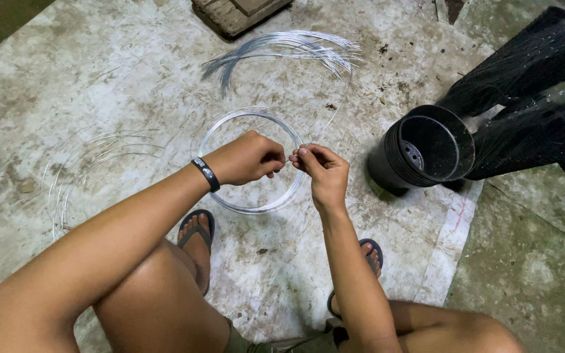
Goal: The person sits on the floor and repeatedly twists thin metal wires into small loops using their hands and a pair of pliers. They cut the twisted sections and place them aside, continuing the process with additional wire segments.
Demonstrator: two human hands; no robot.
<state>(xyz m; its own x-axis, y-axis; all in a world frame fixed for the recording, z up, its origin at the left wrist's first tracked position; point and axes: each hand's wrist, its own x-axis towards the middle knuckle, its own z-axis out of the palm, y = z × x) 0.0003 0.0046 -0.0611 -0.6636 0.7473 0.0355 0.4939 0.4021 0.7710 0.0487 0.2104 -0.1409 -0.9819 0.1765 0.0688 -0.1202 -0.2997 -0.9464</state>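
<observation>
while the stained plastic sheet (99,78) on the floor bears everything, a bundle of cut wire lengths (282,49) lies well apart near a wooden block (237,13), and black plastic pots (426,147) lie to the right. nearer, the wire ring (230,199) hangs between the hands above the sandalled feet. the left hand (246,159) and right hand (322,168) each pinch its fine wire end (288,161); springy wire could slip free, uncoil, or prick a fingertip if the pinch loosens.
</observation>
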